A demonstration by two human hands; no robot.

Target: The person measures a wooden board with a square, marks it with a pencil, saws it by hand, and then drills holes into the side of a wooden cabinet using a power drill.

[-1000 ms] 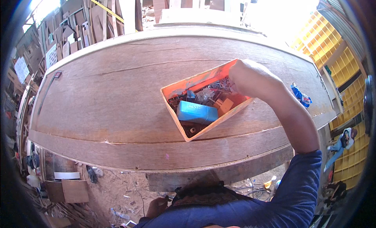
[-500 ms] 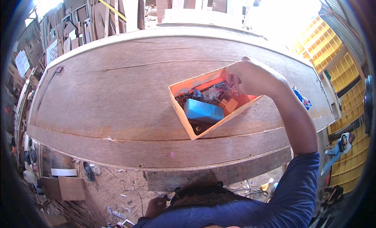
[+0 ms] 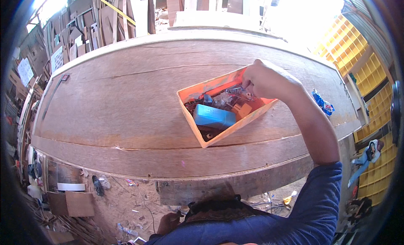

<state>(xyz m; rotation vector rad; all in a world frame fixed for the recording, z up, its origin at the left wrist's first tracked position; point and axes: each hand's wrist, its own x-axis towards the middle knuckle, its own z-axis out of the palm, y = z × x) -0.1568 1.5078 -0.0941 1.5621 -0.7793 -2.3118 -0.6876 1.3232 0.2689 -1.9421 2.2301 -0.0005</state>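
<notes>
An orange, open-topped plastic bin (image 3: 191,120) sits askew on a large wooden panel (image 3: 126,93). Inside it lie a light-blue box (image 3: 214,117), an orange block-like piece (image 3: 241,110) and a jumble of small metal parts with clear plastic (image 3: 221,101). My right hand (image 3: 269,80) reaches over the bin's far right corner, fingers curled down among the small parts; its fingertips and whatever they pinch are hidden. Low by my body, my left hand (image 3: 169,223) is curled, with a small dark thing at its fingertips too unclear to name.
A crumpled blue packet (image 3: 323,103) lies on the panel at right. Near the left edge rests a long thin tool with a red-edged end (image 3: 64,77). Offcut boards (image 3: 122,17) lean at the back; yellow gridded panels (image 3: 376,160) stand at right, near another person (image 3: 365,160).
The bin has shifted slightly left on the panel. My right hand has moved a little left with it, still reaching inside. My left hand stays low.
</notes>
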